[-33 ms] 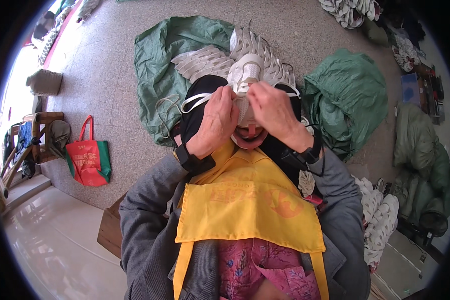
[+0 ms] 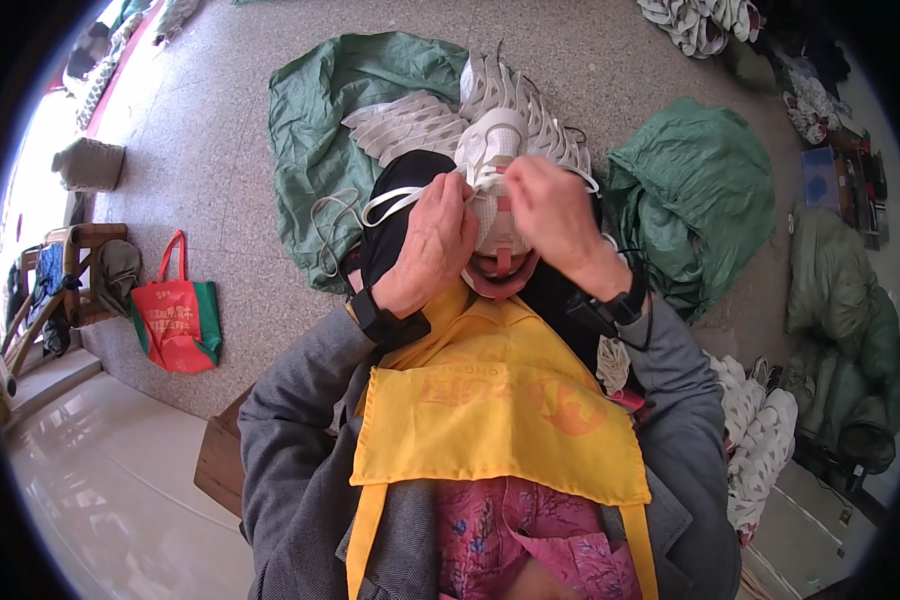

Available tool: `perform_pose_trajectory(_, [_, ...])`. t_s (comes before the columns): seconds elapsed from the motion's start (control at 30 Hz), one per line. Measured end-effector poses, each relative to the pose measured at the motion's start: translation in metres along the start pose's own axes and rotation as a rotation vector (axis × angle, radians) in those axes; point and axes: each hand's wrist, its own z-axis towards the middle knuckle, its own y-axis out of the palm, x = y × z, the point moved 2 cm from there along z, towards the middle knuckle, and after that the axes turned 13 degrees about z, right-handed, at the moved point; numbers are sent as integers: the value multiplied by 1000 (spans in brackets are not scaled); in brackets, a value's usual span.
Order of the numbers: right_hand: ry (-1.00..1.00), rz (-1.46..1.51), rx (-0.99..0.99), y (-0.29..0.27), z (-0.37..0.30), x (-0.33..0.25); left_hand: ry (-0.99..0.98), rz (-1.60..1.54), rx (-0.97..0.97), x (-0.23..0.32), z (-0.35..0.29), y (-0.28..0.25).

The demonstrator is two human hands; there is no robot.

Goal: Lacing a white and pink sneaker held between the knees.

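A white mesh shoe with a pink collar lining and a pink tongue patch sits between my knees, toe pointing away. At its left side, my left hand is closed in a pinch on the white shoelace, which loops out to the left. My right hand pinches the lace at the shoe's right side, just over the eyelets, fingers curled. Its fingertips are partly hidden, and another stretch of lace comes out past it. The lace crosses the tongue between both hands.
Rows of white shoe uppers lie beyond the shoe on a green sack. Another bulging green sack is to the right. A red and green bag stands on the left floor. More white shoes are piled at my right. A yellow apron covers my lap.
My right hand has shifted slightly to the right, away from the shoe's middle, uncovering more of the tongue with its pink patch. My left hand stays in place.
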Motion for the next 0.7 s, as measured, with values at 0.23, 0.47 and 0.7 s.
perform_pose_trajectory(0.23, [381,444,89,-11,0,43,1,-24,-8,-1,0,1])
perform_pose_trajectory(0.47, [434,1034,38,-12,-13,14,-31,-46,-14,-2,-2,1])
perform_pose_trajectory(0.7, [-3,261,18,9,-9,-11,-2,-42,16,-2,-2,3])
